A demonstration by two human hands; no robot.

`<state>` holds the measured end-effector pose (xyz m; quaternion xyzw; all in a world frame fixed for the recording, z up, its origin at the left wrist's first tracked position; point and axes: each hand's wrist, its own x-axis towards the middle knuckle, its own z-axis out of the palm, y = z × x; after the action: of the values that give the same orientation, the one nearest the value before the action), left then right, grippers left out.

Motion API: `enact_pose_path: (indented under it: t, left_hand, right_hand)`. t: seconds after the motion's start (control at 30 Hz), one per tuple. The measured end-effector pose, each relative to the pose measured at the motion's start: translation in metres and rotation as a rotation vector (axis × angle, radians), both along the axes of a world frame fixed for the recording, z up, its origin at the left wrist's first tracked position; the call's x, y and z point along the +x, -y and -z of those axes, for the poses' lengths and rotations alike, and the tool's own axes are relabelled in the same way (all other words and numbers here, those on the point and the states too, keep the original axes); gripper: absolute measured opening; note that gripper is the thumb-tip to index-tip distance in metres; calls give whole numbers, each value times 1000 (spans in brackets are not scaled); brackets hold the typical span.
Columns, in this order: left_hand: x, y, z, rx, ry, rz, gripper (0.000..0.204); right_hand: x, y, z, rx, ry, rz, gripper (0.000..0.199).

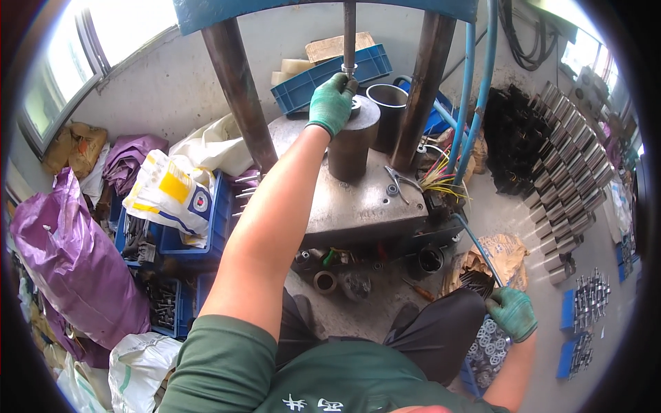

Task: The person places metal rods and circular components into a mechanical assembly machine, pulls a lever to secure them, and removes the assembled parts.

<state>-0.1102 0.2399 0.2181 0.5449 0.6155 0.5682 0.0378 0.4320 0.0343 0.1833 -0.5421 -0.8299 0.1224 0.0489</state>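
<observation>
My left hand (332, 104), in a green glove, reaches up to the lower end of a press's steel rod (349, 31). Its fingers are closed around a small metal part just below a silvery collar (350, 68); the hand hides much of that part. Beneath stands a thick steel cylinder (348, 157) on the press's metal bed (365, 199), with a small ring-like piece partly showing on top. Down at the right, my gloved right hand (511, 314) is wrapped round the end of a long blue lever (476, 242).
Pliers (403, 184) lie on the bed, by coloured wires (447, 177). Steel posts (237, 89) flank the rod. A blue crate of spoked metal parts (487, 347) sits under my right hand. Stacked metal tubes (575, 165) stand right; a purple sack (76, 258) and blue bins (219, 217) stand left.
</observation>
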Motion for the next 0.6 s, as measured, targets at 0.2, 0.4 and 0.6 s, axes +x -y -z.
enact_pose_path:
  t: [0.2,0.4,0.6]
  left_hand:
    - [0,1,-2,12,11,15,23]
    - [-3,0,-1,-7,43,37,25]
    - [-6,-1,1,-38,116,99,23]
  right_hand:
    - [-2,0,-4,-8,-26,9,22]
    - [-3,-1,-4,3,-21,6,21]
    - [-6,0,-5,5,-24,19,20]
